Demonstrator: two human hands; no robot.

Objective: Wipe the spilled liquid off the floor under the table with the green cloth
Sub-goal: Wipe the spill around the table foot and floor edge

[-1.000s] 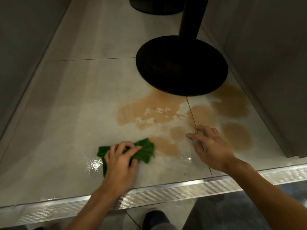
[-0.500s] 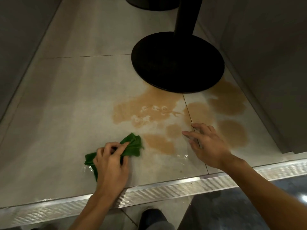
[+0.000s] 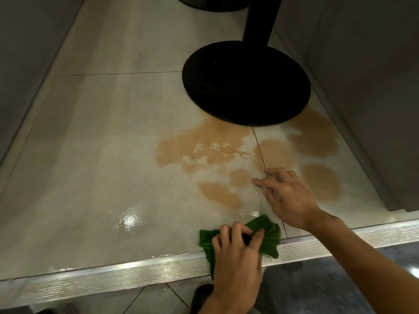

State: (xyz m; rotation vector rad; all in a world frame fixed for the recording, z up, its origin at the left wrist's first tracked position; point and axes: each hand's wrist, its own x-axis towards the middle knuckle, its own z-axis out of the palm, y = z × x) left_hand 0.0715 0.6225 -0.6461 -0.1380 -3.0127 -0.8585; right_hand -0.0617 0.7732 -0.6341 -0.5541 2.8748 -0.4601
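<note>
A crumpled green cloth [image 3: 268, 232] lies on the pale tiled floor at the near edge, partly over the metal step strip. My left hand [image 3: 237, 252] grips the cloth with curled fingers. Brown spilled liquid [image 3: 213, 143] spreads in several patches in front of the black round table base [image 3: 246, 82] and to its right. My right hand [image 3: 288, 196] rests on the floor with straight spread fingers among the near patches, just beyond the cloth.
A ribbed metal step strip [image 3: 113, 275] runs across the near edge of the raised floor. Grey bench fronts wall both sides [image 3: 374, 87]. A wet shiny smear [image 3: 130, 219] lies left of the cloth. A second black base [image 3: 210, 3] stands further back.
My left hand has dragged the green cloth rightward and nearer, to the step strip, leaving a wet shine where it was. My right hand has stayed on the floor.
</note>
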